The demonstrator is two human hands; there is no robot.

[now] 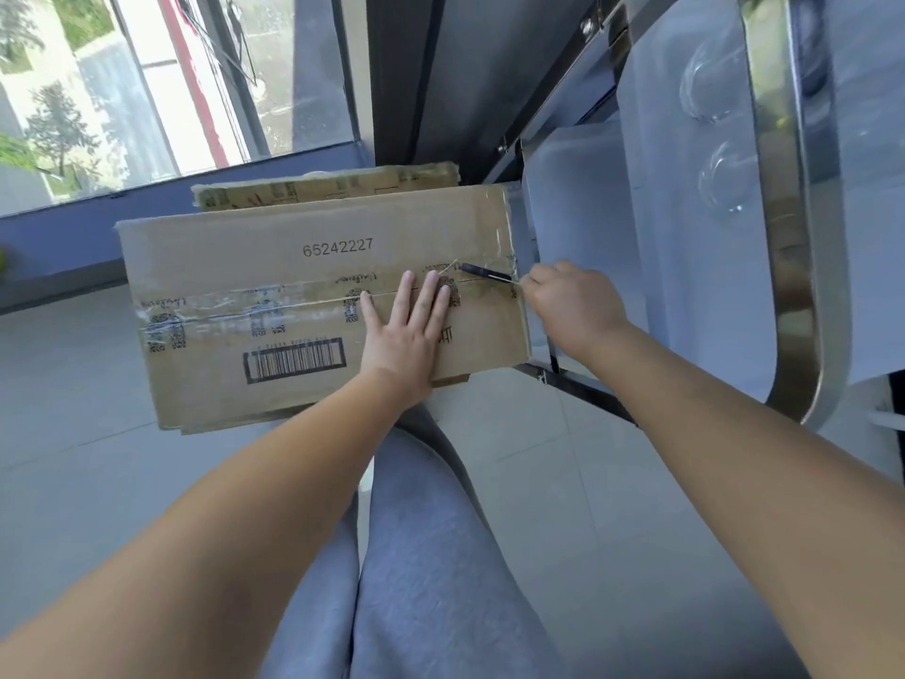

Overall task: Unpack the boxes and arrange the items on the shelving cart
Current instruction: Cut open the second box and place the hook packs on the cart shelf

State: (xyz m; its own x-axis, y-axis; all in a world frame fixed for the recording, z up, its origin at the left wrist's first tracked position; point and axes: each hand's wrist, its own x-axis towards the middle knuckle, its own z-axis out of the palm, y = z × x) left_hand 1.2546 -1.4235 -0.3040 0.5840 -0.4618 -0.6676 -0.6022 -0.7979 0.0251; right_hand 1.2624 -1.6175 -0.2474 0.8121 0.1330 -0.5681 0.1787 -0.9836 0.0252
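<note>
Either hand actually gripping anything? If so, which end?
The right hand grips a thin dark tool by its rear end, its tip at the taped seam of the cardboard box. The left hand holds nothing, pressing flat on the box.

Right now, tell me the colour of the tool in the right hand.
Black: the slim tool on the box's tape seam, seen in the head view.

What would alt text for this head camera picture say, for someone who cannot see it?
A person's left hand presses flat on a taped cardboard box while the right hand holds a dark pen-like tool against the tape seam. A steel shelving cart with white trays stands to the right.
</note>
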